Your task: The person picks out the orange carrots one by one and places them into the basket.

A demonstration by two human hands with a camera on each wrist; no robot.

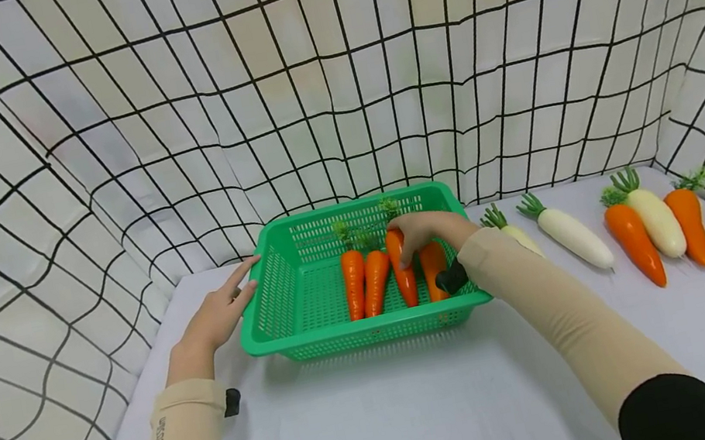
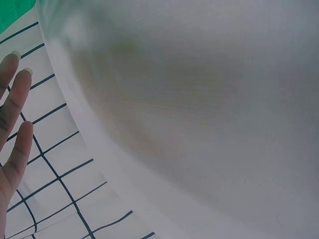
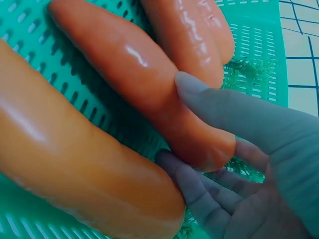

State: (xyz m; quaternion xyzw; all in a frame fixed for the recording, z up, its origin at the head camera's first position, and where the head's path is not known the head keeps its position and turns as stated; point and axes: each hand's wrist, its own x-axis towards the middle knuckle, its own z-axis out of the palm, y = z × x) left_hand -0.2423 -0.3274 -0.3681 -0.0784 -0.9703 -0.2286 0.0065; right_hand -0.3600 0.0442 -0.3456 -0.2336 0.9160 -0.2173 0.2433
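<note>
A green plastic basket [image 1: 370,321] stands on the white table with several orange carrots in it. My right hand [image 1: 424,231] reaches inside and pinches one carrot [image 1: 404,278] near its leafy end, thumb on one side and fingers on the other. To its left lie a carrot [image 1: 354,282] and another carrot [image 1: 375,283]; to its right, partly behind the wrist, is a further carrot [image 1: 433,265]. At the basket's left rim rests my left hand [image 1: 217,315], fingers extended. Only spread fingertips [image 2: 20,94] show in the left wrist view.
Right of the basket lie a white radish [image 1: 573,236] and a partly hidden radish [image 1: 516,234]. Farther right, a carrot [image 1: 636,245], a pale radish [image 1: 657,221] and another carrot [image 1: 690,227] lie together. A black-gridded white cloth [image 1: 331,98] walls the back and sides.
</note>
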